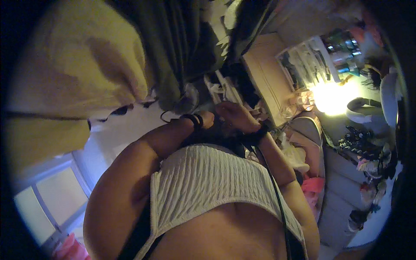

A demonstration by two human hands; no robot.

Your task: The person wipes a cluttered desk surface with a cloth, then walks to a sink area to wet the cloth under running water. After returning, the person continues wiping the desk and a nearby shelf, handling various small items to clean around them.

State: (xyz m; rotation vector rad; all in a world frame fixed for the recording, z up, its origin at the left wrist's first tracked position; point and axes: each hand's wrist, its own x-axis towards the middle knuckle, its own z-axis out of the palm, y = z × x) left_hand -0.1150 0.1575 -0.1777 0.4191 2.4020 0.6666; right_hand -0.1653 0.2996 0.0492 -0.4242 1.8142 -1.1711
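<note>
My left hand is curled in front of my chest, with dark bands around its wrist. To its right, my right hand has bent fingers and a thick black band at the wrist. A small gap separates the two hands. Dim light and blur hide whether either one holds anything. Below them is a white ribbed top that I wear, with a thin dark strap running down its right side. Dark hanging fabric comes down just beyond my hands.
Pale cloth hangs at upper left, above a paned window or door. At right, a glowing lamp stands near a headband and an organizer. Pink fabric lies beside my right arm. Drawers line the right.
</note>
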